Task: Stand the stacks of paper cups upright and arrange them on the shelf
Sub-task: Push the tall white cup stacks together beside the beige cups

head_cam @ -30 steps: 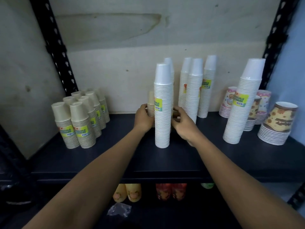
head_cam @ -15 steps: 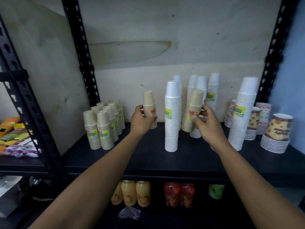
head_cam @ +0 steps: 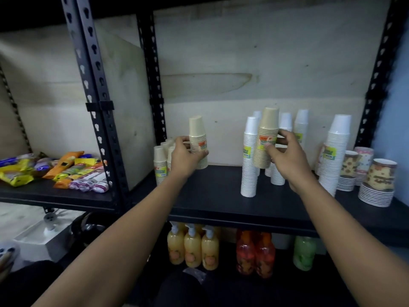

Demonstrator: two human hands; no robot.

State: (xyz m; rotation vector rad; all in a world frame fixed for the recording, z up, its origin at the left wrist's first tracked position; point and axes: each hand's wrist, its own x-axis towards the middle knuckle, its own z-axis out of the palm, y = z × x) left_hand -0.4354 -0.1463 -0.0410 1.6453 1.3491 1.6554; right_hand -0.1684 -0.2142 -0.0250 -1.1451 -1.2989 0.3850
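Hands: two, each gripping one beige cup stack, left hand (head_cam: pixel 184 159) low on its stack (head_cam: pixel 197 144), right hand (head_cam: pixel 287 158) mid-stack (head_cam: pixel 266 138).

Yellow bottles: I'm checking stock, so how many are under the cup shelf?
3: left bottle, middle bottle, right bottle, in a row under the black shelf, left of the red bottles. Others may be hidden behind them.

Shop, stocked shelf (head_cam: pixel 221 207), snack packets (head_cam: pixel 66 171), bottles (head_cam: pixel 192 247)

Matt black shelf (head_cam: pixel 221 196), perforated metal uprights (head_cam: pixel 93 85), paper cup stacks (head_cam: pixel 250 160).
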